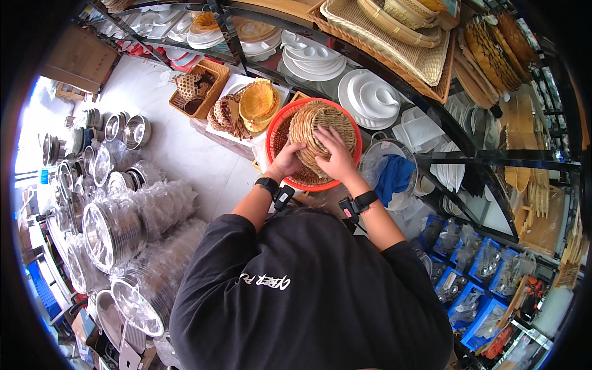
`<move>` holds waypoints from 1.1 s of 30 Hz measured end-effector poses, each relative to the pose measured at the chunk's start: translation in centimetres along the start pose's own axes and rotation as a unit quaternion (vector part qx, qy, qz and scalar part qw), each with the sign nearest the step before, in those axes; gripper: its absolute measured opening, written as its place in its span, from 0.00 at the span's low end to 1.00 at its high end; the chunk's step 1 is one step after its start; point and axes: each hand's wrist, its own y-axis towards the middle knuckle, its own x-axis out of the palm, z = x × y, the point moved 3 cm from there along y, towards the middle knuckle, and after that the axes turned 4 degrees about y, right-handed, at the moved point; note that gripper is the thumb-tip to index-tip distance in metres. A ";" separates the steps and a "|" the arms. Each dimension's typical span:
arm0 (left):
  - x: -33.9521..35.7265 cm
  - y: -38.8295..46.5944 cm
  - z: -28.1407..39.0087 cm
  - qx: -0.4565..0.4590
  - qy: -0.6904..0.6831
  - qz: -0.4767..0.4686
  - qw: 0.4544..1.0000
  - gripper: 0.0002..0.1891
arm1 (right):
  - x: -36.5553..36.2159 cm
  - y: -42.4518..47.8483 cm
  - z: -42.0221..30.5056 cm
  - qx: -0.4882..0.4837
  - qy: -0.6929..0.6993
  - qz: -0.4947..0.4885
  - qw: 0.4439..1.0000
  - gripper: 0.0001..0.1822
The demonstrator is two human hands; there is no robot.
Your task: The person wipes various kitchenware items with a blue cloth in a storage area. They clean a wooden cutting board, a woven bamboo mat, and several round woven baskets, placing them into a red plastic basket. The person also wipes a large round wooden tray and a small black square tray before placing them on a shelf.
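A stack of round woven straw pieces (305,125), mats or shallow baskets, sits tilted inside a red plastic basket (274,124). My left hand (287,161) grips the stack's near left edge, thumb on top. Across its upper face lies my right hand (336,155), fingers spread over the weave and holding it from the right. Brown wicker (282,138) lines the red basket beneath the stack. My palms hide part of the straw, so I cannot tell how many pieces there are.
Left of the red basket are yellow woven baskets (260,104) and a rectangular wicker basket (217,76). White plates (370,97) fill the shelf behind. A blue cloth (393,178) hangs in a clear tub (411,159). Plastic-wrapped metal bowls (115,226) crowd the left floor; blue bins (467,305) stand right.
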 end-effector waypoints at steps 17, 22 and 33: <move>-5.4 -0.5 2.1 0.000 0.233 0.154 0.960 0.29 | 2.0 -1.8 5.9 0.109 0.071 0.037 0.991 0.39; -3.8 -1.7 5.6 -0.056 0.426 0.293 0.854 0.28 | -0.5 -4.1 7.9 0.180 0.113 0.046 0.976 0.33; 11.1 2.5 8.1 0.165 0.521 0.094 0.832 0.09 | -20.5 -8.0 5.5 0.234 0.328 0.280 0.871 0.15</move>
